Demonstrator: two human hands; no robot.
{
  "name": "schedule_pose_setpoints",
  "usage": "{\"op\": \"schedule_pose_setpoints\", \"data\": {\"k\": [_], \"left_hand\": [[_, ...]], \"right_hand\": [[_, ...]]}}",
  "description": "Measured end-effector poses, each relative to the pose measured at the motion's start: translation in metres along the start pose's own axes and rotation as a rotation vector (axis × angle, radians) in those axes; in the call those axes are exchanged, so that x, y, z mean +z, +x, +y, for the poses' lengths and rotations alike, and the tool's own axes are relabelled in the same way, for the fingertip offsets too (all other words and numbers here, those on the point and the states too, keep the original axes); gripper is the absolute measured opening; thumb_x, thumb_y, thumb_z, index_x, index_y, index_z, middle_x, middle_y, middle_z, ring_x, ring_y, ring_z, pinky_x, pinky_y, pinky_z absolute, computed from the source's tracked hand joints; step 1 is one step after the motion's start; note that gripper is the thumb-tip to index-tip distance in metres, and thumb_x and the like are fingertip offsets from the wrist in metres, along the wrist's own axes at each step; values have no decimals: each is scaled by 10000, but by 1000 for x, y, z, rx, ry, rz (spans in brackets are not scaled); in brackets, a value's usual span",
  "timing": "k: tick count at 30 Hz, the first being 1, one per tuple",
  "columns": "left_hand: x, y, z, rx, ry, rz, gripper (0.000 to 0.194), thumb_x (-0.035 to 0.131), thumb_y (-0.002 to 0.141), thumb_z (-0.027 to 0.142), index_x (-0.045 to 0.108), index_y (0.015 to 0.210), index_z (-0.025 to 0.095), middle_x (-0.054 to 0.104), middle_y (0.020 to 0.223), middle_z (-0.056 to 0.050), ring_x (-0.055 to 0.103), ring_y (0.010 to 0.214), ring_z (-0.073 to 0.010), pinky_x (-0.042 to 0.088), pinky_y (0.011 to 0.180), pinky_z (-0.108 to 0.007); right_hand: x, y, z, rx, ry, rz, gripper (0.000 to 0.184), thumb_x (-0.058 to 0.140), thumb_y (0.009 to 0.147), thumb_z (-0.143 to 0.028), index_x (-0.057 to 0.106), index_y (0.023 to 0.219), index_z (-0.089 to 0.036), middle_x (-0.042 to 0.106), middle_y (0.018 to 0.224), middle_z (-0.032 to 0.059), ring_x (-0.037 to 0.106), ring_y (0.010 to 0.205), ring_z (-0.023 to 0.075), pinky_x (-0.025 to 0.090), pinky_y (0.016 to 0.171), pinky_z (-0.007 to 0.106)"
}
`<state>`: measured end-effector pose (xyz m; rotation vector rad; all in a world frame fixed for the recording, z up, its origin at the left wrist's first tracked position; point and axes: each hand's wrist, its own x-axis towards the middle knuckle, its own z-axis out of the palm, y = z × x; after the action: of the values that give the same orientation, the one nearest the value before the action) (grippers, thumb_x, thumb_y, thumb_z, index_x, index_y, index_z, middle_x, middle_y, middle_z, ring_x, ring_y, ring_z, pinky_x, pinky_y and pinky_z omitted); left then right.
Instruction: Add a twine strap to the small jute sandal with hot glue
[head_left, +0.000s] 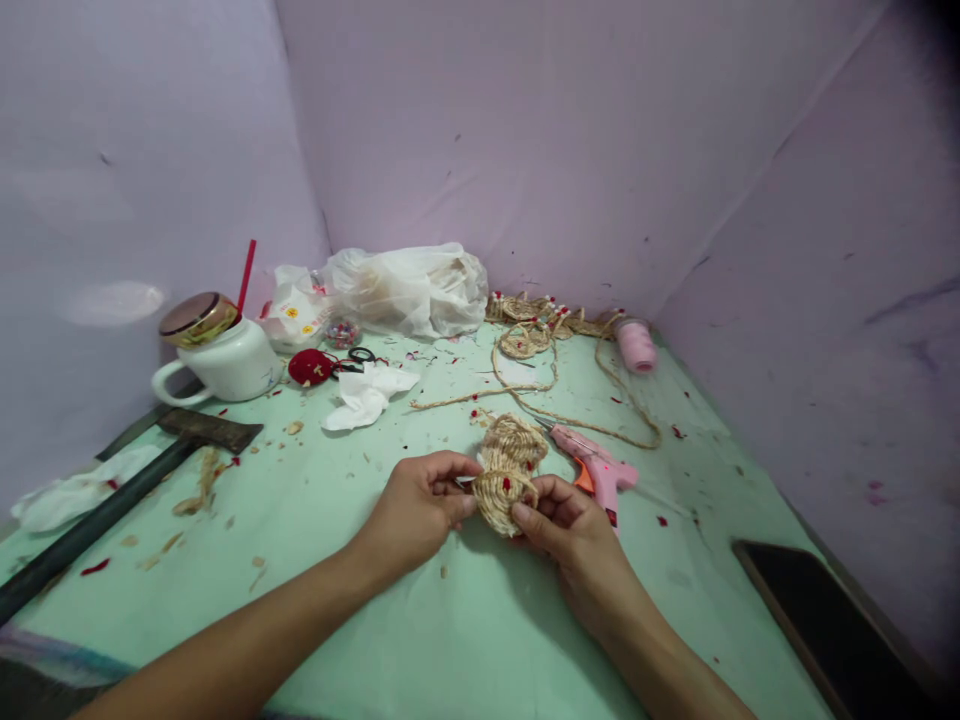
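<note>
A small coiled piece of braided straw rope (504, 500) with a red bead at its centre is held up over the green table. My right hand (574, 530) grips its right edge between thumb and fingers. At the left edge, my left hand (427, 500) is closed in a pinch; a small pale thing shows between its fingertips, too small to name. Directly behind the held piece is more woven straw rope (514, 445), partly hidden by it. Just beyond my right hand, a pink glue gun (596, 460) with an orange trigger lies on its side.
Loose rope (585, 430) trails behind, near other coiled pieces (525, 342) and a pink thread spool (637, 347). Left are a hammer (210, 428), white mug (232, 362), red yarn (310, 367), scissors (352, 362) and tissue (367, 395). A phone (832, 630) lies right.
</note>
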<state>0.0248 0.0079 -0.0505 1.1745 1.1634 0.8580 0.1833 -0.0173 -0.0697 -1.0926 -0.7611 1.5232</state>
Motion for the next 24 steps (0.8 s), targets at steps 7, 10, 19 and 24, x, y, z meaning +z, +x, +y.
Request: {"op": "schedule_pose_setpoints", "data": {"k": [7, 10, 19, 24], "left_hand": [[0, 1, 0, 21, -45, -39, 288, 637, 575, 176, 617, 853, 103, 533, 519, 50, 458, 471, -73, 412, 472, -203], [1, 0, -1, 12, -35, -26, 291, 643, 565, 175, 622, 845, 100, 539, 520, 45, 453, 463, -71, 413, 470, -204], [4, -4, 7, 5, 31, -36, 134, 615, 579, 168, 629, 706, 126, 563, 511, 31, 462, 408, -70, 388, 412, -192], [-23, 7, 17, 71, 191, 314, 111, 613, 635, 226, 618, 700, 136, 533, 462, 37, 420, 353, -69, 317, 359, -186]], "right_hand": [[-1, -3, -1, 37, -12, -16, 279, 792, 562, -291, 580, 706, -179, 623, 677, -14, 554, 604, 113, 483, 560, 241], [1, -2, -2, 24, 23, -19, 284, 803, 543, -256, 565, 671, -171, 598, 616, -28, 526, 549, 91, 446, 532, 210], [6, -1, 2, 68, 86, 77, 353, 821, 470, -191, 486, 579, -178, 558, 509, -55, 500, 475, 84, 367, 457, 185], [0, 0, -2, 98, 182, 69, 285, 807, 499, -169, 558, 638, -174, 622, 610, -23, 541, 538, 103, 462, 526, 228]]}}
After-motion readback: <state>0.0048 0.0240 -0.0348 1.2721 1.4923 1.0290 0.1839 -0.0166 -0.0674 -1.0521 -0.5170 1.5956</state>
